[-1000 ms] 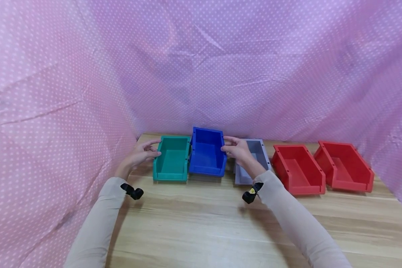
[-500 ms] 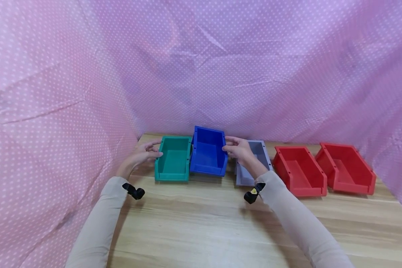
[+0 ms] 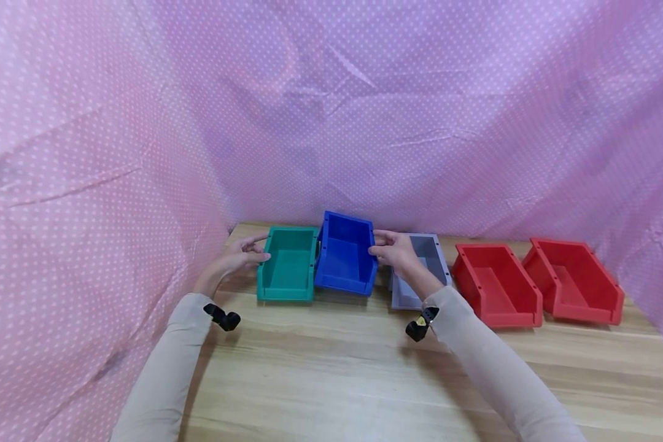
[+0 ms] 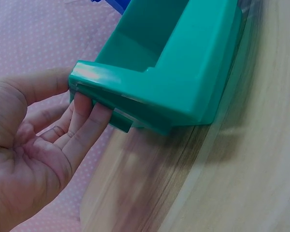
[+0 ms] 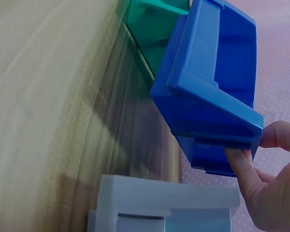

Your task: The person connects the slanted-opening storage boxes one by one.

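My left hand (image 3: pixel 239 255) pinches the green bin (image 3: pixel 288 267) on its right; my right hand (image 3: pixel 396 252) grips the rim of the tilted blue bin (image 3: pixel 345 255) on its left, both bins' bare floors showing. Beneath that hand sits a grey bin (image 3: pixel 432 253).

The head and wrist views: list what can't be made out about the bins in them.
- Head: the gray bin's left part, mostly behind the right hand and sleeve.
- Head: the rightmost red bin's outer right wall, hidden by the bin itself.
- Left wrist: most of the blue bin, beyond the top edge.
- Right wrist: part of the green bin, behind the blue one and beyond the top edge.
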Tool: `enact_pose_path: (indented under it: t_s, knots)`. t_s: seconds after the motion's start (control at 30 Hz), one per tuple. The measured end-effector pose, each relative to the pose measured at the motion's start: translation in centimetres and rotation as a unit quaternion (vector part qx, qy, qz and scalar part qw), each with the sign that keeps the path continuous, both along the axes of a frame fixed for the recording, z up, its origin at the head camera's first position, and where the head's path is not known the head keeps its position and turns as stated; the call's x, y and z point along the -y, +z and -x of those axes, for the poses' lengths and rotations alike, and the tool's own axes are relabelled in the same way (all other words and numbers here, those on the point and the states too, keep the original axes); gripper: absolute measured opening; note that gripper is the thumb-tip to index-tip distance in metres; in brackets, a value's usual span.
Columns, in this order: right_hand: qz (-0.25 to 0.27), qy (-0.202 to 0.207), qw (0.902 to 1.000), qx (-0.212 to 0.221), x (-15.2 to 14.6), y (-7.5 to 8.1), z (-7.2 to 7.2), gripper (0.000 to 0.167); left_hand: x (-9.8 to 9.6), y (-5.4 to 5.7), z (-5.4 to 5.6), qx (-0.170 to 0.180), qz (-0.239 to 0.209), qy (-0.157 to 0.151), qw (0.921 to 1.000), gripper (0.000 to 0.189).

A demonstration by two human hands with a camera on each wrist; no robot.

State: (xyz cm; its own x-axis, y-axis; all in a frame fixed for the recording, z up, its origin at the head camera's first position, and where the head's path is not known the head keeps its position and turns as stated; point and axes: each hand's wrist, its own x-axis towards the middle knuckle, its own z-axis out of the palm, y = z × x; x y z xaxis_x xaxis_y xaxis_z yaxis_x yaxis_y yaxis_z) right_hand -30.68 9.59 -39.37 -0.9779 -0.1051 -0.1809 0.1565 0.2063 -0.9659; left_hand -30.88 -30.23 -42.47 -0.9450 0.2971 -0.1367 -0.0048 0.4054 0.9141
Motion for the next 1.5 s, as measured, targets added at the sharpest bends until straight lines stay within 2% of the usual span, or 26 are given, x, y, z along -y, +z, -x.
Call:
enact_pose_path:
  t_s: [0.47,0.67,0.97,1.17,1.33,1.5]
  knots:
    - [0.006,-0.005,0.9995,-0.031,0.7,0.4,-0.1,0.057,0.3,0.3,0.2,0.000,0.002,0.008,1.0000,0.073]
    - [-0.012,-0.002,0.9998,-0.018,0.8,0.5,-0.1,0.057,0.4,0.3,0.1,0.014,0.001,0.015,0.9998,0.073]
    - [-0.041,0.011,0.9986,-0.031,0.0,1.0,-0.1,0.057,0.1,0.1,0.2,0.001,0.015,-0.007,0.9999,0.072]
    - [-0.028,0.013,0.9995,-0.004,-0.5,0.9,-0.2,0.058,-0.2,0.4,-0.1,-0.002,0.025,0.001,0.9997,0.073]
    - [-0.004,0.013,0.9999,0.003,-1.1,0.8,-0.1,0.058,-0.4,0.5,0.2,-0.012,0.021,-0.005,0.9997,0.072]
    - [0.009,0.019,0.9998,0.007,-1.5,0.6,0.2,0.058,-0.7,0.7,0.2,-0.016,0.024,0.004,0.9996,0.071]
